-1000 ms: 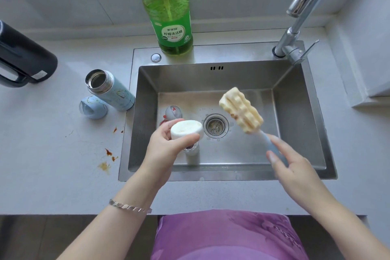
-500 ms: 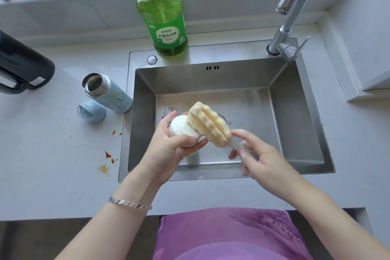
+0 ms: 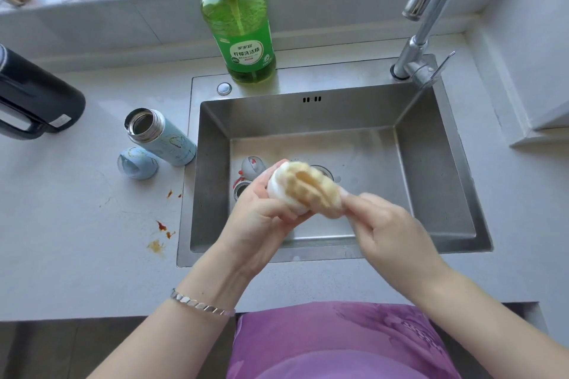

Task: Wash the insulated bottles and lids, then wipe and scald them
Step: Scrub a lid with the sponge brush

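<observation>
**Desk:** Item one, the hands. What did you log?

**Operator:** Left hand [image 3: 261, 218]: fingers and thumb curled round the white lid [image 3: 278, 191], held above the sink [image 3: 212, 181], near the centre of my view. Right hand [image 3: 391, 231]: fingers curled at the base of the sponge brush [image 3: 311, 186]. The handle was hidden and the hand blurred, so I recorded a grip on the brush but not its exact form.

**Desk:** Item two, the relation that mattered?

**Operator:** The lid lay at ten o'clock from the right hand, with the sponge head between them and pressed on the lid's face. Sponge long axis: ten to four o'clock, pointing back into the right hand. The left hand was nearer and touched the lid; the right reached it only through the sponge. I judged a scrubbing stroke would run along that axis or twist about it, with the left hand as brace.

**Desk:** Item three, other stock?

**Operator:** Blue bottle [image 3: 163, 138]: open-mouthed, on the counter at nine o'clock of the sink, just beside its rim. Blue lid [image 3: 137, 163]: close against that bottle; I couldn't tell whether they touched. Grey lid [image 3: 253, 167]: on the sink floor, at twelve o'clock of the left hand. Detergent bottle [image 3: 241, 37]: on the back ledge at twelve o'clock. I judged the washing to be at an early stage.
</observation>
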{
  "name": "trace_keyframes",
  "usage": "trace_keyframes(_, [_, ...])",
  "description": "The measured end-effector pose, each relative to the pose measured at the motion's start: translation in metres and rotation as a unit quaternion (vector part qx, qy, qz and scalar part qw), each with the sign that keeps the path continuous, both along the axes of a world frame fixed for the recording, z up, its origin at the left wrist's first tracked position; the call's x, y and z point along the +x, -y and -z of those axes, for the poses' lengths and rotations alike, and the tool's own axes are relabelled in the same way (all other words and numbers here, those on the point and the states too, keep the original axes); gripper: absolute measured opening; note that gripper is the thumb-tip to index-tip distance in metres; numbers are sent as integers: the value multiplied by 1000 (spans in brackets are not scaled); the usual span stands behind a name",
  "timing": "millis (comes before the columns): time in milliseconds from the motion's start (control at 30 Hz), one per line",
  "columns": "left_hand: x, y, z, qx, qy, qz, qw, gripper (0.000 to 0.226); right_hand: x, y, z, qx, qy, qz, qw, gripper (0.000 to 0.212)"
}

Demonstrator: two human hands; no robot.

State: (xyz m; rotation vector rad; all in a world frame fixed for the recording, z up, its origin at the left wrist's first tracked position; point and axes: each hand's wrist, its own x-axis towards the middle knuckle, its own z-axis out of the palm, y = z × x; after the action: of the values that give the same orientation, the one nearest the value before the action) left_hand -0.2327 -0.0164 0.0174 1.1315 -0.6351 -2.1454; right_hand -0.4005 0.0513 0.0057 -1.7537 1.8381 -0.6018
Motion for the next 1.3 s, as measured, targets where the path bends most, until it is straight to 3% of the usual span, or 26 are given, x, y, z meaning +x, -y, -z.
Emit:
trace_keyframes(100, [-7,-4,-9,-1,-14,0,1000,71,0,5,-5,-15,-22,31,999,29])
trace_keyframes(200, [-8,-1,-11,-2,9,-24,1000,67,15,-8,-17,-44,-42,-29,998,30])
trace_keyframes(333, [-9,-4,-13,-5,-26,-18,999,76,1,1,-8,-34,-14,47,998,26])
trace_keyframes(467, [-3,0,-13,-6,-15,-40,999,77,16,-12,-16,-61,-12,-18,998,26])
trace_keyframes(567, [1,-1,-14,8,-48,-52,997,67,-2,-3,-5,18,21,57,998,32])
trace_keyframes(633, [4,-1,-12,-16,-12,-70,997,56,-21,3,3,82,12,100,991,32])
trace_keyframes(733, [9,-2,-6,-116,139,-50,982,43,-31,3,2,95,78,134,983,24])
trace_keyframes(867, [6,-5,-4,-241,257,-7,936,35,-13,3,-20,71,268,130,952,46])
trace_keyframes(933, [0,-7,-5,-274,276,1,921,29,11,-3,-25,55,292,70,952,51])
trace_keyframes(1033, [-6,-10,-9,-327,289,6,900,29,35,-10,-24,31,241,9,970,47])
trace_keyframes(1200, [-8,-8,-7,-303,256,-51,917,40,19,7,-21,68,357,103,926,31])
trace_keyframes(1300, [-9,-9,-7,-310,256,-54,914,40,25,0,-26,60,369,82,924,28])
